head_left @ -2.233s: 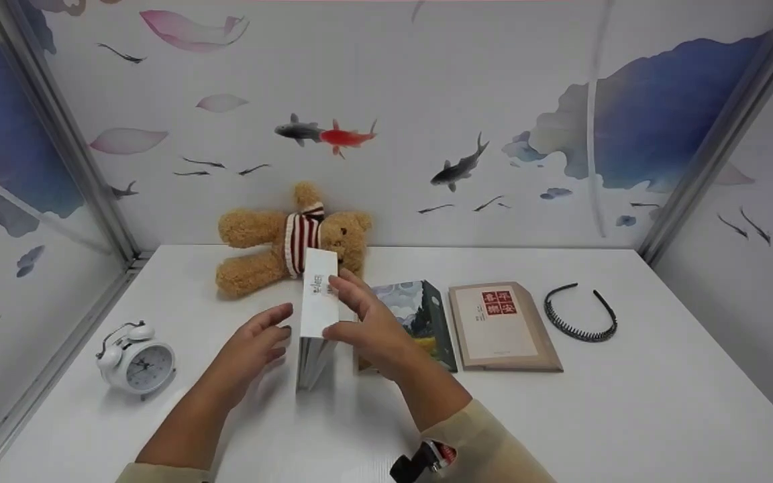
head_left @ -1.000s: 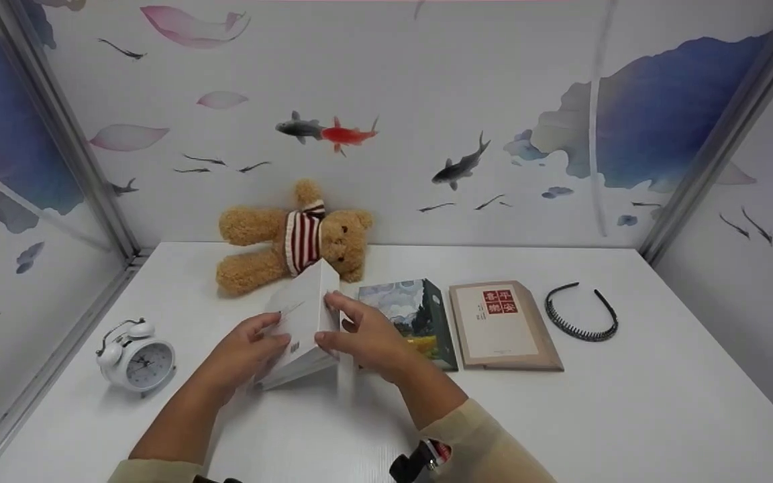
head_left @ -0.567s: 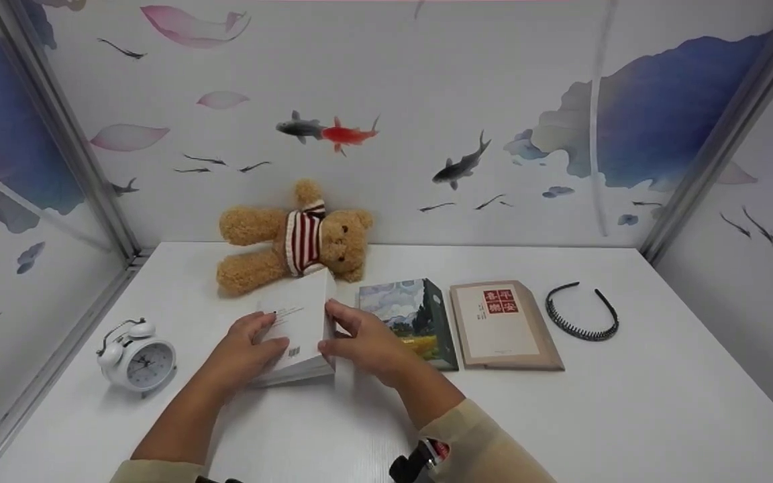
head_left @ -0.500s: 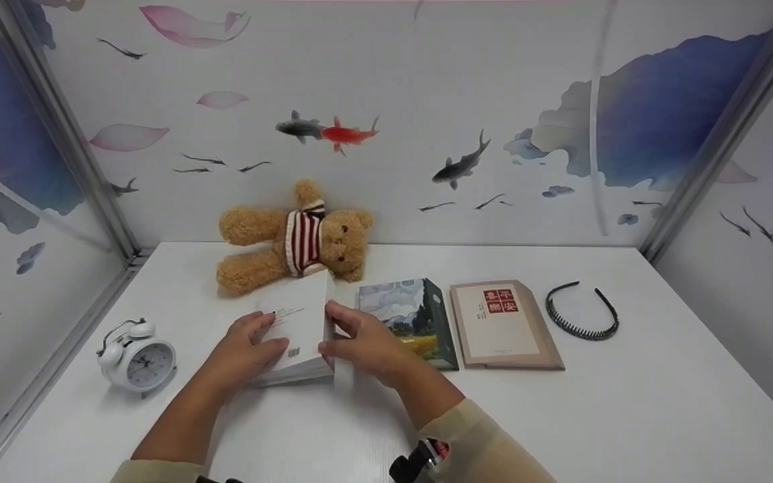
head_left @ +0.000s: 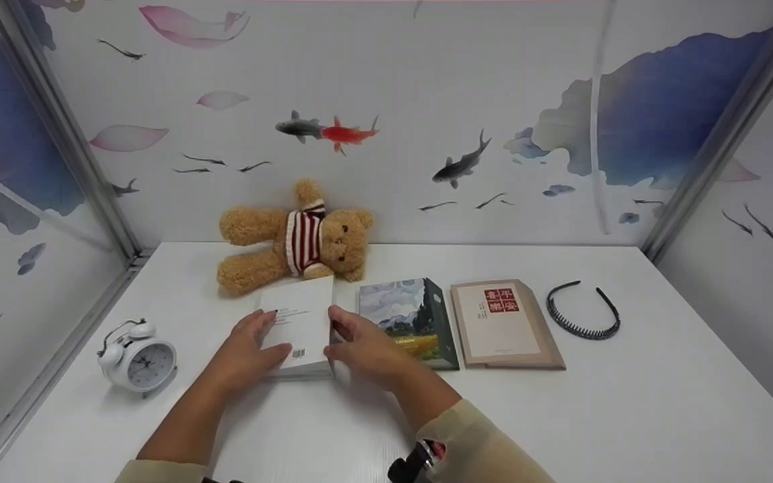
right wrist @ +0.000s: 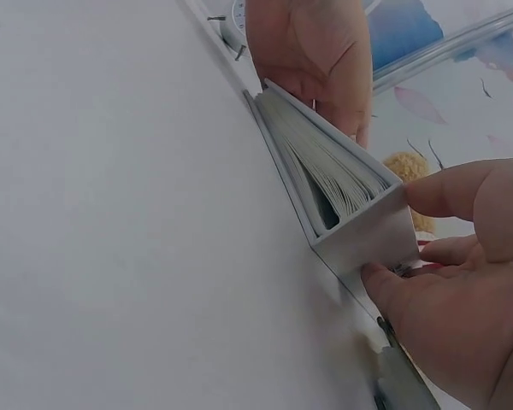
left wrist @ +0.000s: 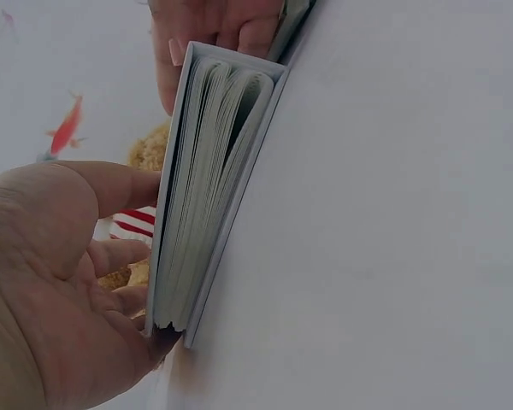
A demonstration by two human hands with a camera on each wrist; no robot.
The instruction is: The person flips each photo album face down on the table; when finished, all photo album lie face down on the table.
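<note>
A thick white hardcover book (head_left: 302, 329) lies at the middle of the table, its plain cover with a printed barcode facing up. My left hand (head_left: 242, 352) grips its left side, thumb over the cover. The left wrist view shows the cream page block (left wrist: 214, 171) between the covers, with a gap among the pages. My right hand (head_left: 370, 345) holds the book at the right, thumb and fingers against the spine (right wrist: 372, 235). A brown teddy bear (head_left: 302, 241) in a striped shirt lies just behind the book.
Right of the book lies a thick book with a painted landscape cover (head_left: 403, 312), then a tan book with red characters (head_left: 504, 329) and a black headband (head_left: 584, 329). A white alarm clock (head_left: 141, 362) stands at the left. A printed wall (head_left: 393, 80) closes the back.
The white book has gone from standing upright, spine up, to lying with its cover up. My left hand has come onto its left side; my right hand has stayed at the spine.
</note>
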